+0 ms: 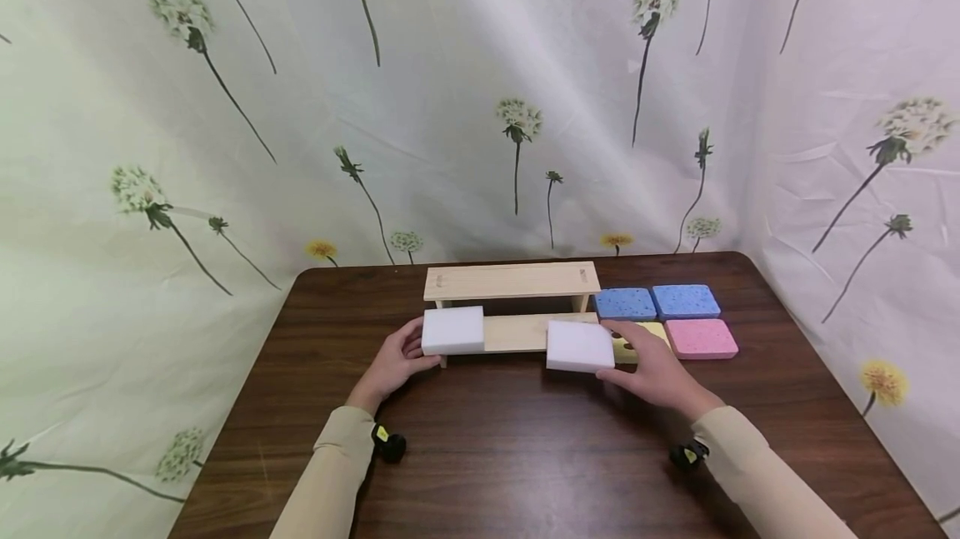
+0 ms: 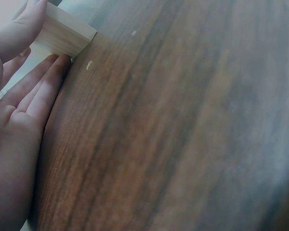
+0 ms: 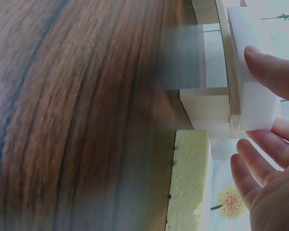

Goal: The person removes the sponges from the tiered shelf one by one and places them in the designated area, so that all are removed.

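Note:
A two-level wooden rack [image 1: 515,333] stands at the back of the table. Its front step bears a white sponge block [image 1: 453,331] at the left end and a second white sponge block [image 1: 579,345] at the right end. My left hand [image 1: 393,362] grips the left block from its outer side, thumb in front. In the left wrist view, the lower fingers [image 2: 45,89] lie beside the rack's leg. With thumb and forefinger, my right hand [image 1: 660,368] holds the right block; its other fingers [image 3: 253,168] stand apart from the block in the right wrist view.
Right of the rack lie two blue sponges [image 1: 626,303], a pink sponge [image 1: 701,338] and a yellow sponge [image 3: 188,178] with dark spots, partly hidden by my right hand. The brown wooden table [image 1: 517,447] ends at a flower-printed curtain [image 1: 450,106] behind and at the right.

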### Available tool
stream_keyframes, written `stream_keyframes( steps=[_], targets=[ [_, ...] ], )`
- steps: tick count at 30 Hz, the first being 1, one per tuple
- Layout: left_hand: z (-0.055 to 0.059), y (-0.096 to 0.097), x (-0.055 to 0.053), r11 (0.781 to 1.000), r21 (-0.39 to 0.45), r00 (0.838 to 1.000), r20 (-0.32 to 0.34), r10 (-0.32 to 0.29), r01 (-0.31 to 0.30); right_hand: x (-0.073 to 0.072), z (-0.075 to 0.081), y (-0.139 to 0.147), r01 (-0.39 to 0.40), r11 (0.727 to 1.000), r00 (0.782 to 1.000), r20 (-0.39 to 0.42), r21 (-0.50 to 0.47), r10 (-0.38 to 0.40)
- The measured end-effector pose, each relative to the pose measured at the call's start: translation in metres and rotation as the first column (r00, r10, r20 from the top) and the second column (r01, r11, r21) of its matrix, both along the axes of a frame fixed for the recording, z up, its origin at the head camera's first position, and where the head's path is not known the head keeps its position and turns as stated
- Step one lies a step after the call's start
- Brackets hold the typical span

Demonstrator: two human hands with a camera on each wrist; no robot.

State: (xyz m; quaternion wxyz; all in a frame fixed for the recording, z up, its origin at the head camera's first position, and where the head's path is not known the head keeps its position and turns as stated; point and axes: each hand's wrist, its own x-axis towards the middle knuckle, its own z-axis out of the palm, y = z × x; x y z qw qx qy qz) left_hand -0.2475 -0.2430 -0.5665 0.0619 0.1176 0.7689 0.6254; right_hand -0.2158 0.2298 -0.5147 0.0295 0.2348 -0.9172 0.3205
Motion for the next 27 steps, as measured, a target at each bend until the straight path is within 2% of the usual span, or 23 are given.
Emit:
stream_keyframes(
  steps=[15,27],
  targets=[
    [0.001,-0.001,0.002,1.0,-0.016,1.0,-0.007,-0.001,0.001,0.011,0.002,0.018,0.04,0.999,0.999,0.027,-0.002,-0.04],
    [0.001,0.0,0.002,1.0,-0.021,1.0,0.001,0.006,-0.006,0.016,-0.002,0.026,0.045,0.999,0.999,-0.013,-0.008,-0.045]
  ],
)
